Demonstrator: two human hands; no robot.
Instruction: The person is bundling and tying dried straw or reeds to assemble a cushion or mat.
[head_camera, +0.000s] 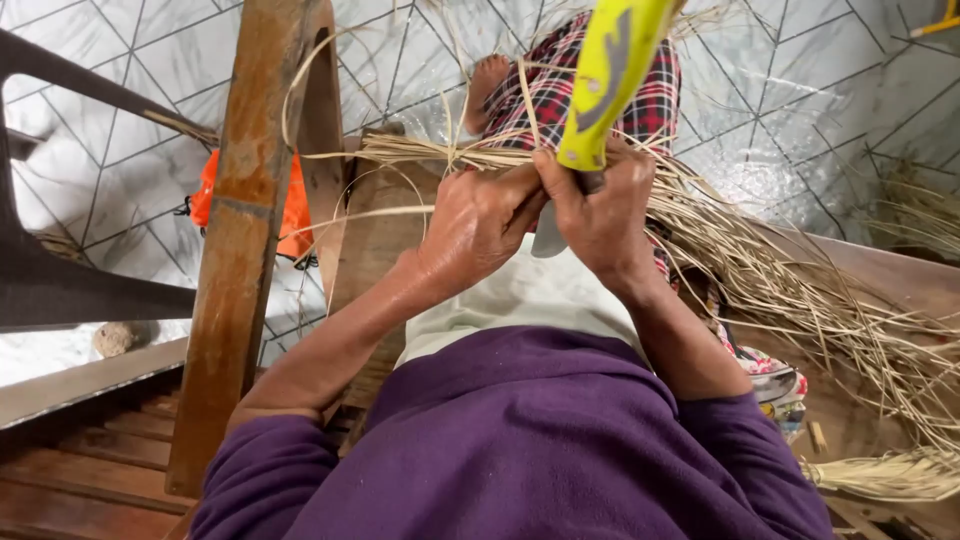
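Note:
My left hand (478, 222) grips a bundle of dry straw strands (420, 152) that lies across my lap. My right hand (600, 212) is closed round a tool with a yellow-green handle (610, 70) that points up and away; a grey blade (548, 235) shows below the fist, between the two hands. The straw fans out to the right in long loose fibres (800, 290). Both arms wear purple sleeves (520, 450). My bare foot (486, 85) and checked red cloth (560, 95) show beyond the hands.
A wooden post (245, 220) stands upright at the left, next to an orange object (295, 205) on the patterned tile floor (800, 100). A dark bench rail (60, 290) runs at far left. Wooden slats (90, 450) lie below. A tied straw bundle (890, 475) sits at lower right.

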